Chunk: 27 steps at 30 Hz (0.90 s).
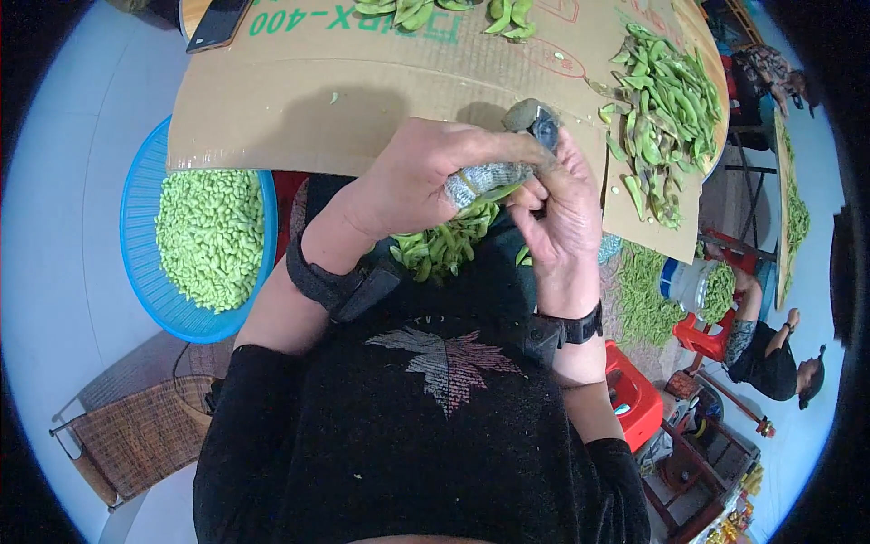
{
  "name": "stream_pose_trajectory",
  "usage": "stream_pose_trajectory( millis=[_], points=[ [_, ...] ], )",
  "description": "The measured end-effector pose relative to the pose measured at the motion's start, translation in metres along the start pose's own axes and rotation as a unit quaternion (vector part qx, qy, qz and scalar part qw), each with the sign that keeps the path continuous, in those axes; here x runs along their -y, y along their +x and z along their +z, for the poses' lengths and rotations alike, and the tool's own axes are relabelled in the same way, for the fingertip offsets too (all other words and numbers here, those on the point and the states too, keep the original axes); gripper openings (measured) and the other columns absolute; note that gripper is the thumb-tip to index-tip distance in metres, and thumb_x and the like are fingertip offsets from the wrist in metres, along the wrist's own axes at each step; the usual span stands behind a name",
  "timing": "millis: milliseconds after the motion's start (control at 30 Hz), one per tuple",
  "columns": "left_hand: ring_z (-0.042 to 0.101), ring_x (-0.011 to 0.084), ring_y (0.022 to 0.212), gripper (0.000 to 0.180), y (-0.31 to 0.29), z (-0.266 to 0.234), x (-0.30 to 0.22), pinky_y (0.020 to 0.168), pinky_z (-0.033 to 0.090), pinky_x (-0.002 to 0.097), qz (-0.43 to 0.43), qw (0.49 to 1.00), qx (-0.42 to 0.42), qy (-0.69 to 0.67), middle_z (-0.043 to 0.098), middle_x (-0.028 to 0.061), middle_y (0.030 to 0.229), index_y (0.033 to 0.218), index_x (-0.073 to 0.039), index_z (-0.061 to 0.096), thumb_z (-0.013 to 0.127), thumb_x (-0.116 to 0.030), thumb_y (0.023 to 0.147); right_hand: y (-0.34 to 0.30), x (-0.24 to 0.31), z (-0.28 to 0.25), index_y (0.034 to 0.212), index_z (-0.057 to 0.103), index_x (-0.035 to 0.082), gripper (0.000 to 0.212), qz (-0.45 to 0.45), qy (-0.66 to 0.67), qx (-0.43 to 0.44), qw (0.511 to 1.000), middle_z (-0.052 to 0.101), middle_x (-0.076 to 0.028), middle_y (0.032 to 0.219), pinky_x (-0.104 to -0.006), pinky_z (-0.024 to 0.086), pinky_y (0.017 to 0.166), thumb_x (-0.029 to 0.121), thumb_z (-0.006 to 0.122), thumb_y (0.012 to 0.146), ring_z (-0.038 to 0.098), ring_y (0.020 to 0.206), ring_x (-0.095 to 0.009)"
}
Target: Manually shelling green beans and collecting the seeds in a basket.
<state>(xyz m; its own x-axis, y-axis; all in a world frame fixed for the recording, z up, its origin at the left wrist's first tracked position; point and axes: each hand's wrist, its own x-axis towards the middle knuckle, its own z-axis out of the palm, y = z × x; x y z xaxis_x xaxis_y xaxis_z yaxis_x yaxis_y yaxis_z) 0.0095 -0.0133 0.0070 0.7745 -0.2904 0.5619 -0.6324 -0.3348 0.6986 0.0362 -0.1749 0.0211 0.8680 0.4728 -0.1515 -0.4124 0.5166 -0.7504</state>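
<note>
My left hand (421, 172) is bent inward over my lap, its fingers closed around a green bean pod (498, 193). A grey knitted cover (478, 181) with a yellowish band wraps one digit beside the pod. My right hand (569, 199) meets it from the right, palm partly turned up and fingers curled in against the pod; the exact grip is hidden. Above the meeting fingers sits a dark grey finger cover (535, 120); which hand wears it is unclear. Just below the hands, a bunch of green bean pods (444, 243) lies on my lap.
A cardboard sheet (272, 109) covers the table ahead, bearing a pod pile (671, 109) at right and a dark flat device (217, 23). At left, a blue basket (136, 218) holds shelled beans (210, 238). Red stools (632, 399) and a seated person (770, 349) are right.
</note>
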Motion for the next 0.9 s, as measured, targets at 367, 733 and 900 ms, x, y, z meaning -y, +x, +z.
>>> stream_pose_trajectory(
  millis=[367, 733, 900],
  points=[
    [0.054, 0.011, 0.063, 0.023, -0.014, 0.005, 0.008, 0.054, 0.041, 0.0217, -0.235, 0.886, -0.263, -0.3, 0.057, 0.0043, 0.079, 0.101, -0.005, 0.049, 0.047, 0.004, 0.08, 0.006, 0.036, -0.018, 0.104, 0.054, 0.004, 0.021, -0.095, -0.082, 0.008, 0.992, 0.059, -0.002, 0.074, -0.0148, 0.024, 0.034, 0.001, 0.054, 0.083, 0.035, 0.042, 0.0],
    [0.046, 0.0061, 0.067, 0.025, -0.012, -0.01, 0.005, 0.049, 0.029, 0.0142, -0.288, 0.758, -0.247, -0.531, 0.055, 0.0055, 0.085, 0.101, -0.001, 0.054, 0.039, 0.006, 0.081, 0.125, 0.052, -0.032, 0.094, 0.057, 0.002, 0.023, -0.23, -0.818, 0.032, 0.526, 0.06, -0.025, 0.084, -0.0439, 0.047, 0.071, 0.02, 0.057, 0.08, 0.057, 0.082, -0.04],
    [0.046, 0.0067, 0.067, 0.029, -0.012, -0.009, -0.001, 0.049, 0.031, 0.015, -0.289, 0.775, -0.242, -0.508, 0.055, 0.0054, 0.088, 0.104, 0.0, 0.053, 0.04, 0.007, 0.079, 0.104, 0.042, -0.024, 0.09, 0.059, 0.001, 0.026, -0.201, -0.825, 0.001, 0.528, 0.061, -0.024, 0.081, -0.0432, 0.047, 0.071, 0.024, 0.059, 0.08, 0.059, 0.08, -0.04]
  ],
)
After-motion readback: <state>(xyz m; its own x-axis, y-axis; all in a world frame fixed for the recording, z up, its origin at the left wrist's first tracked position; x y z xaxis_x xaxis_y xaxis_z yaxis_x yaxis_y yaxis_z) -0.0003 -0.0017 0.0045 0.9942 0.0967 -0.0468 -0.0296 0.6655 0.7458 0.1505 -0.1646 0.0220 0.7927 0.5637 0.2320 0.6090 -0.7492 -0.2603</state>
